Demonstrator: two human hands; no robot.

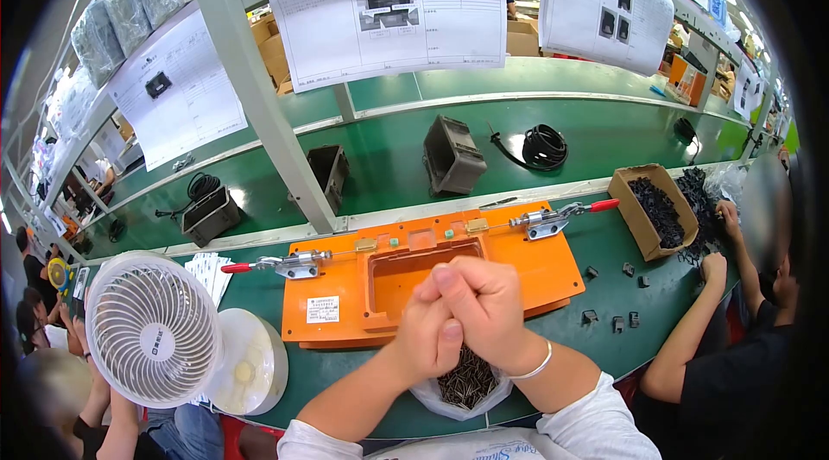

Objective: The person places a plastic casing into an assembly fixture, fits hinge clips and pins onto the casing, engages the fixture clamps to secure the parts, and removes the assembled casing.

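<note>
My left hand (425,337) and my right hand (485,309) are pressed together, fingers curled, in front of the orange fixture (527,274). Both are closed; whatever lies inside them, if anything, is hidden. Just below, partly covered by my wrists, sits a clear plastic bag (490,401) of small dark metal pieces (466,378), perhaps screws or pins. The fixture has a rectangular recess (406,274) behind my hands, and a toggle clamp with a red handle at each side, the left clamp (298,265) and the right clamp (546,223).
A white fan (155,330) stands at left. Several small black parts (618,324) lie right of the fixture, near a cardboard box (635,218) of black pieces. Behind, a green conveyor (389,145) carries black housings (453,156) and a coiled cable (544,148). Co-workers' arms (691,330) reach in at right.
</note>
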